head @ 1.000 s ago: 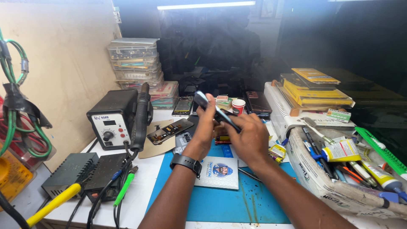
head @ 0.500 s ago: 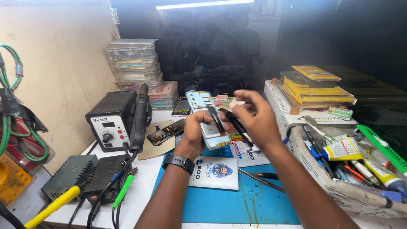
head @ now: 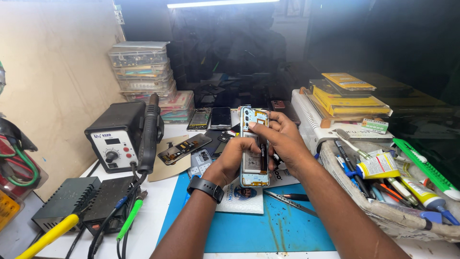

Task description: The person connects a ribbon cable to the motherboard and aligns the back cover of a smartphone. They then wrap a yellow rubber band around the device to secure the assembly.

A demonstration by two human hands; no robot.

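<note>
Both hands hold an opened phone [head: 253,146] upright above the blue mat [head: 249,230], its back cover off so the battery and boards show. The left hand [head: 235,160] is curled around the phone's lower half from the left, fingers wrapped behind it and thumb at its edge; a black watch [head: 206,188] sits on that wrist. The right hand [head: 280,136] closes on the phone's upper right side, with its fingertips [head: 253,125] pressing near the top of the exposed inside.

Under the phone, on the mat, lie a white card with a blue round picture [head: 242,197] and a pair of tweezers [head: 287,201] just right of the card. Left of the phone stands a black hot-air station [head: 115,141] with its handle [head: 149,132] resting in a holder on its side. Behind the phone lie more phones [head: 211,118] face up, and further left behind them rises a stack of clear parts boxes [head: 141,64]. Right of the phone sits a bin of glue tubes and pens [head: 388,177].
</note>
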